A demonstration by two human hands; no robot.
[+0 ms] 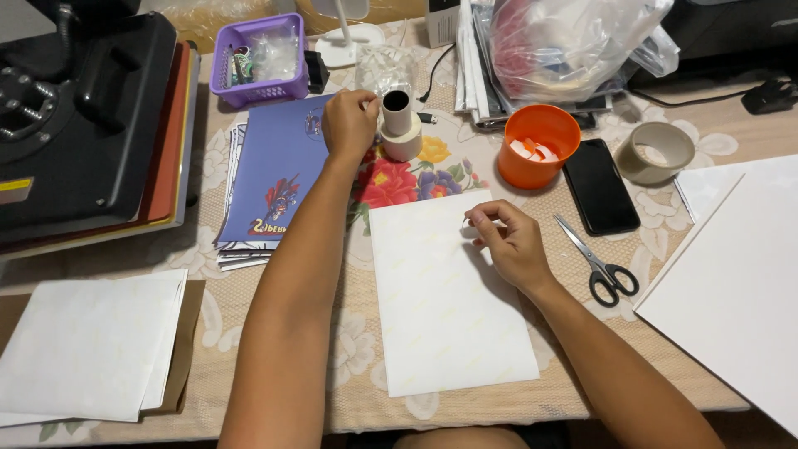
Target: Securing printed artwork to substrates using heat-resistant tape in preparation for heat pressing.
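White sheet (449, 308): lies flat on the floral tablecloth (366, 349), near centre.
Right hand (511, 245): rests on the sheet's far right corner, fingertips pinched on its edge.
Scissors (600, 264): closed, just right of that hand.
Black phone (600, 198): beyond the scissors, beside an orange cup (536, 154).
Left hand (349, 125): reaches far, fingers grasping a cream tape roll (399, 125).
Purple printed sheet (278, 170): just left of the roll.

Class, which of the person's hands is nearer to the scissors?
Right. The right hand rests on the white sheet beside the scissors; the left hand is farther away.
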